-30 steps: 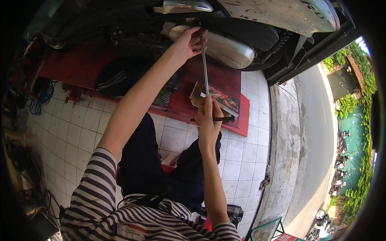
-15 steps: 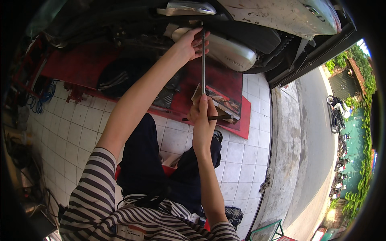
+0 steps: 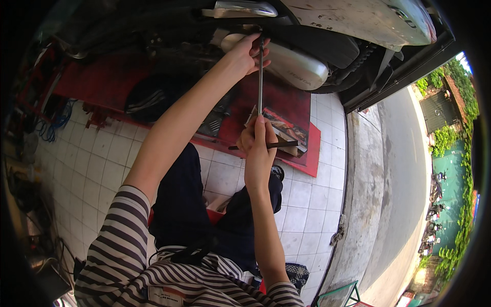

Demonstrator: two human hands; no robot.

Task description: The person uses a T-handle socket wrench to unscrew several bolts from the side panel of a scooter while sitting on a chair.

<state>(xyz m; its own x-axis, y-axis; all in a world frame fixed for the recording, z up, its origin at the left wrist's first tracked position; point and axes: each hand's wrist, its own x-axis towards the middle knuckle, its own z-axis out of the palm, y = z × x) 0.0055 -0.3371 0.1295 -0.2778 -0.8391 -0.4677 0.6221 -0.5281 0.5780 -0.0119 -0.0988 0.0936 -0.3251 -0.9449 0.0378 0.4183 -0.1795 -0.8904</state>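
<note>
My right hand is closed round the dark crossbar of a long T-handle wrench. Its steel shaft runs upward to the underside of a scooter, below a silver footrest and beside a silver engine cover. Near the shaft's top, my left hand has its fingers loosely curled around it; the tip is too small to make out. Beneath the wrench lies an open cardboard box on the red lift platform.
A dark object lies on the platform, and blue hose hangs at the left. My legs are over white floor tiles. At the right are a doorway sill, a road, parked motorbikes and a green wall.
Both hands and the wrench have shifted slightly to the right, with my right hand a little higher. The motorbike seen on the road half a second ago is out of view.
</note>
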